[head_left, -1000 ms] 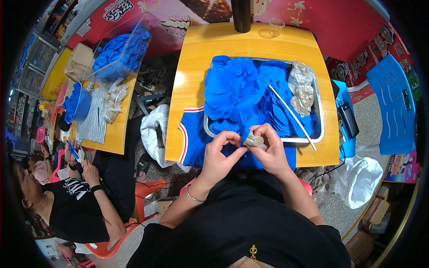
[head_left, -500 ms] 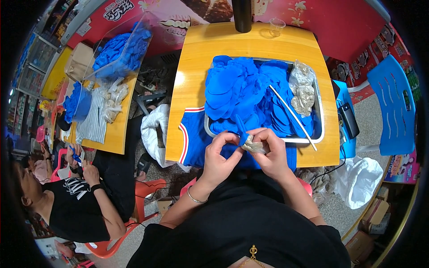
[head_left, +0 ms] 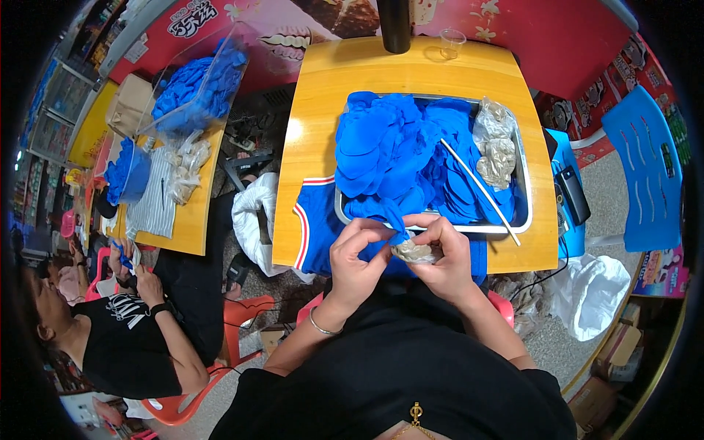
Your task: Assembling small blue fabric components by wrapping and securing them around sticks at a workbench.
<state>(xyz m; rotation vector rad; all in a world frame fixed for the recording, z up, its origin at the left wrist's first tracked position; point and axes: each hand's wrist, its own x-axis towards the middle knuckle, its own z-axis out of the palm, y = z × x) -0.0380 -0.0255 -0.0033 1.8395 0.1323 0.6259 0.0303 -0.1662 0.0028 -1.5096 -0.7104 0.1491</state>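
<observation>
Over the near edge of a metal tray (head_left: 526, 213), my left hand (head_left: 358, 258) pinches a twisted blue fabric piece (head_left: 396, 224) between thumb and fingertips. My right hand (head_left: 449, 258) meets it there, fingers closed around a small clear plastic bag (head_left: 416, 251) with brownish-grey contents. The blue fabric rises from the fingertips just above the bag. Heaped in the tray are many flat blue fabric pieces (head_left: 374, 147). Two similar filled bags (head_left: 496, 163) lie at the tray's right end, and a thin white stick (head_left: 480, 192) slants across its right side.
A blue jersey (head_left: 315, 220) with striped trim lies partly under the tray. A clear cup (head_left: 451, 44) and a dark post (head_left: 394, 28) stand at the table's far side. To the left, a co-worker (head_left: 132, 330) handles blue fabric beside another table (head_left: 192, 233).
My fingertips have shifted slightly on the blue fabric, whose upper end now leans left. The plastic bag shows more openly below my fingers. The tray and its contents stay put.
</observation>
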